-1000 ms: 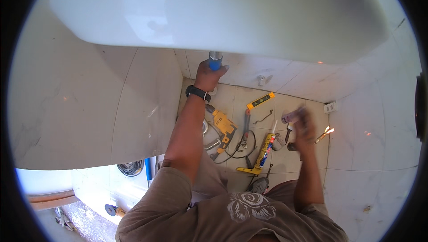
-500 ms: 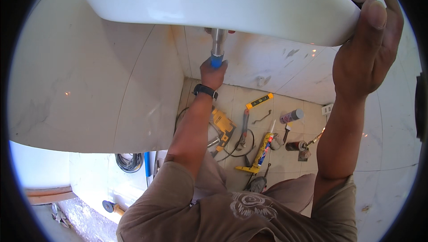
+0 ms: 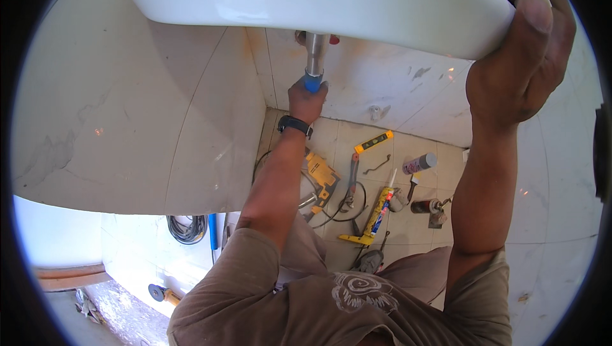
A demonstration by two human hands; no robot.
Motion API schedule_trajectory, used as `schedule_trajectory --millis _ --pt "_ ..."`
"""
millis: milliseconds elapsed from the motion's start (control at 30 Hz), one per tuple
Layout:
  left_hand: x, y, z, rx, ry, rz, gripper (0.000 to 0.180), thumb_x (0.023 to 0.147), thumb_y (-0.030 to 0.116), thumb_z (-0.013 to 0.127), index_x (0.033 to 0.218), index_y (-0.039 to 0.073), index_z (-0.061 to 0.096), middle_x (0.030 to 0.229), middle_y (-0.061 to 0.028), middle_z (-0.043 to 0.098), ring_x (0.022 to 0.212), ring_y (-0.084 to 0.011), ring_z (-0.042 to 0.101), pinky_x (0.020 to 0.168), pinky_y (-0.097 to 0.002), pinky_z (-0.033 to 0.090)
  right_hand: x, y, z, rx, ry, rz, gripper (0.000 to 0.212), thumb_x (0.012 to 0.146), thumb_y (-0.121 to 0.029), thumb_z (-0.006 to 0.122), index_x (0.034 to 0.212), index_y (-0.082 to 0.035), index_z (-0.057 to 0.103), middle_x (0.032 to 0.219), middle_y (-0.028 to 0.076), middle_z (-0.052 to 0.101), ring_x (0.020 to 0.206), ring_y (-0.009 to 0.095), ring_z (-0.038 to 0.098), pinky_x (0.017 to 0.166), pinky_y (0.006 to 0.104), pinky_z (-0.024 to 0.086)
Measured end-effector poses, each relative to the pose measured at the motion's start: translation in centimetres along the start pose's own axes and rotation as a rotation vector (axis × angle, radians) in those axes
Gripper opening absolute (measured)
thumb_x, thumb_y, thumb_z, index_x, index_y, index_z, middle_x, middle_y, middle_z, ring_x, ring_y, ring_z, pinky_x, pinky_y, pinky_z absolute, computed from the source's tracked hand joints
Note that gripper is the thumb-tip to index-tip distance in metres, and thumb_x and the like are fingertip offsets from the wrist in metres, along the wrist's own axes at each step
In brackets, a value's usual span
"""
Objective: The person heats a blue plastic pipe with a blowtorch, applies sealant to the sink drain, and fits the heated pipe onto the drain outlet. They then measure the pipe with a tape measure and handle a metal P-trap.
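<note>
A white washbasin spans the top of the view, its smooth underside toward me. From below it a silver drain pipe hangs down and ends in a blue section. My left hand is closed round that blue section, with a dark watch on the wrist. At the basin's right end, my right hand grips the rim, thumb on the near side and fingers curled over the edge. Small red parts show behind the pipe, partly hidden by it. The basin's top is out of sight.
On the tiled floor lie a yellow drill, a yellow level, a wrench, a caulking gun with cartridge, a spray can and a blowtorch. Coiled cable and an angle grinder lie left. Marble-patterned walls stand close.
The basin, pipe and my hands sit slightly higher in the view, and the floor shows shifted a little. Both hands keep their holds.
</note>
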State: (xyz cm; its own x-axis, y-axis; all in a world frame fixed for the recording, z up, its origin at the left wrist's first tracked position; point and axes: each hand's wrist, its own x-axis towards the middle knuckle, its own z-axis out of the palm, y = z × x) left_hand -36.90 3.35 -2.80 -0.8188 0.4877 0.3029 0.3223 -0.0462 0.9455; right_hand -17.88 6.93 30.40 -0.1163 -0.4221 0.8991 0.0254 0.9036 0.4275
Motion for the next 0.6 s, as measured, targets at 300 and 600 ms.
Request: schedule_trajectory --millis 300,600 --pt "1.8 -2.7 -1.7 -0.229 -0.385 -0.119 0.025 0.084 0.022 0.082 0.081 0.004 0.065 0.069 -0.0030 0.066 0.064 -0.0138 0.062 0.065 -0.0320 0.052 -0.5 0.2 0.3 -0.012 0.044 0.018 0.057 0.111 -0.032 0.031 0.132 0.020 0.046 0.065 0.005 0.054 0.057 0.011 0.050 0.062 0.0262 0.043" --pt "1.8 -3.8 -0.8 -0.161 -0.310 -0.103 0.020 0.087 0.017 0.080 0.084 0.002 0.067 0.077 -0.0068 0.072 0.072 -0.0148 0.069 0.069 -0.0314 0.056 -1.1 0.5 -1.1 -0.049 -0.093 0.333 0.067 0.109 -0.039 0.029 0.094 0.006 0.076 0.085 0.012 0.069 0.071 0.020 0.064 0.067 0.0318 0.050"
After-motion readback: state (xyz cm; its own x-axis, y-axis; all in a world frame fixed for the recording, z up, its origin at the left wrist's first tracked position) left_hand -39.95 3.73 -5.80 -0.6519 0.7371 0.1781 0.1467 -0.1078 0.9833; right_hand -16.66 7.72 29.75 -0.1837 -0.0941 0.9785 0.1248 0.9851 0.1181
